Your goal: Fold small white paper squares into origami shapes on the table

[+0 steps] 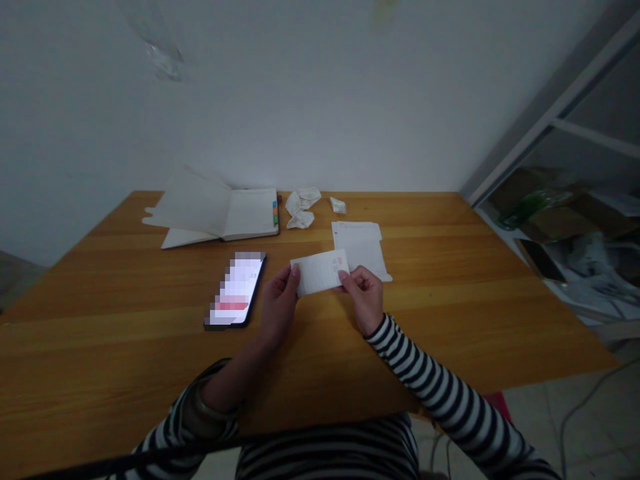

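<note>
Both of my hands hold one small white paper slip point(320, 272) above the wooden table point(450, 300). My left hand point(278, 303) pinches its left end with thumb on top. My right hand point(364, 293) pinches its right end, where there is small red print. Just behind the slip lies a flat stack of white papers point(361, 245). A phone point(236, 289) with a lit screen lies on the table to the left of my left hand.
An open notebook point(220, 212) with coloured tabs lies at the back left. Crumpled paper scraps point(302, 204) and a smaller scrap point(338, 205) sit near the wall. A metal shelf point(555, 120) with clutter stands to the right.
</note>
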{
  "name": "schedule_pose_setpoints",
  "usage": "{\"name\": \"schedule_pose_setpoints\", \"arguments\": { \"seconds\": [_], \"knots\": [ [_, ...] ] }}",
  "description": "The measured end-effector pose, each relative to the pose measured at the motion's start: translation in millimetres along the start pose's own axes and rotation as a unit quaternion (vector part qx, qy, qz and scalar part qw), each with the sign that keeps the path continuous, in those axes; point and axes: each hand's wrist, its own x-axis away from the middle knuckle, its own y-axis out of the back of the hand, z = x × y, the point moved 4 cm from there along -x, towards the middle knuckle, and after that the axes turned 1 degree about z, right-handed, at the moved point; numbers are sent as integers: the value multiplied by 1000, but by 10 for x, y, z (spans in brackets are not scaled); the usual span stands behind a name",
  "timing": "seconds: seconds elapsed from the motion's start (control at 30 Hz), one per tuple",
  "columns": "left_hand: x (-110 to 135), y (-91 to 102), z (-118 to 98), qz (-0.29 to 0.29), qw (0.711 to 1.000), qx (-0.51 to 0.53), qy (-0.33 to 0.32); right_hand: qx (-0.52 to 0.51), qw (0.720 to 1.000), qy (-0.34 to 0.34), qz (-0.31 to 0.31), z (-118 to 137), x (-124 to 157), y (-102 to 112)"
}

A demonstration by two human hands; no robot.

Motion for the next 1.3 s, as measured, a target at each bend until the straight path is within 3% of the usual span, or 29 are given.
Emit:
{"name": "schedule_pose_setpoints", "arguments": {
  "seconds": [0.8,1.03,1.3],
  "knots": [
    [93,-37,-114,-42,995,-88,-18,-51,998,-35,-25,-41,24,-19],
    [95,-127,-141,22,1000,6,-14,-37,998,-25,-48,-31,8,6],
    [65,-103,-54,30,998,35,37,-39,998,-16,-48,-19,10,3]
  ]
}}
